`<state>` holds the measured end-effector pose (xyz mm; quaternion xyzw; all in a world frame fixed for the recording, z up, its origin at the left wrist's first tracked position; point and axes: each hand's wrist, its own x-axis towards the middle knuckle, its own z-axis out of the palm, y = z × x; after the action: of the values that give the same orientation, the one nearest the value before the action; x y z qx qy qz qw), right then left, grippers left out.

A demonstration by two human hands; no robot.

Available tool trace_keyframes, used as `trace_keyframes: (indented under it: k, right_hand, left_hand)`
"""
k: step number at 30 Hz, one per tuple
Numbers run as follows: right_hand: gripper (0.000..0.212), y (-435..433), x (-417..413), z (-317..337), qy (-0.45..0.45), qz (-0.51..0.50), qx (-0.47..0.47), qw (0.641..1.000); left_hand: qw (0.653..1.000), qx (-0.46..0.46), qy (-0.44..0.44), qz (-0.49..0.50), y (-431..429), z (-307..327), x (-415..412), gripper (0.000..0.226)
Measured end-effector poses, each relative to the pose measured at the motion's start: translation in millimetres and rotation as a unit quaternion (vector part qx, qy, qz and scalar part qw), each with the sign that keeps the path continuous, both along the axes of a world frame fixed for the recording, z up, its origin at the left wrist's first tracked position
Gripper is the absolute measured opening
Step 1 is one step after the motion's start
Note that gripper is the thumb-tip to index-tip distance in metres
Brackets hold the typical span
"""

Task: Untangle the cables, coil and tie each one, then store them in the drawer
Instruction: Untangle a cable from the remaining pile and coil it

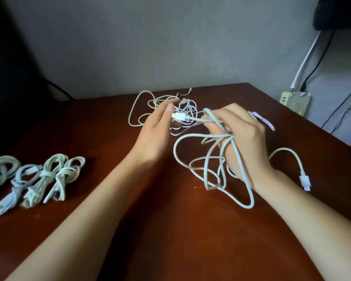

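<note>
Coils (49, 175) lie tied near left; right hand (243, 130) grips a half-looped cable (175, 151), left hand (154, 136) pinches its plug (178, 116); far tangle (187, 109) awaits.

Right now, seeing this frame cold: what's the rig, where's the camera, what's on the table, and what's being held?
There is no robot here. A person works with bare hands, and the single picture comes from a camera worn on their head, looking forward and down. The right hand grips a white cable, whose loose loops hang around it. The left hand appears to pinch the plug at one end of that cable. On the brown table, behind the hands, lies a tangled pile of more white cables. At the far left sit four tied bundles, already coiled. No drawer is in view.
</note>
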<state>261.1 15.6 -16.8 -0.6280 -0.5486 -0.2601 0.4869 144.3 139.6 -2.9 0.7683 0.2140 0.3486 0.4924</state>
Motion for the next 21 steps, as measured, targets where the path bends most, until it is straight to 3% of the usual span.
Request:
trace_keyframes:
  k: [4,6,9,14,17,21]
  right_hand:
    - [0.021,-6,-17,-1,-0.016,0.041,-0.023,0.999]
    - [0.022,-8,-20,-1,-0.006,0.049,-0.043,0.998]
    - [0.024,-8,-23,0,0.002,0.035,-0.090,0.995]
    - [0.021,-8,-19,1,-0.084,-0.027,-0.121,0.989]
    - [0.048,-8,-24,3,-0.083,-0.077,-0.181,0.977]
    - [0.077,-9,-33,5,-0.068,-0.030,-0.256,0.964]
  left_hand:
    - [0.982,-0.166,-0.088,-0.035,-30,11,-25,0.049]
    - [0.973,-0.197,-0.111,-0.055,-39,12,-36,0.045]
    - [0.974,-0.171,-0.130,-0.078,-50,2,-45,0.040]
    - [0.991,-0.072,-0.049,-0.099,-60,-6,-46,0.068]
    - [0.996,-0.014,0.039,-0.084,-66,-8,-43,0.074]
    - [0.998,-0.018,0.039,-0.055,-64,-14,-40,0.077]
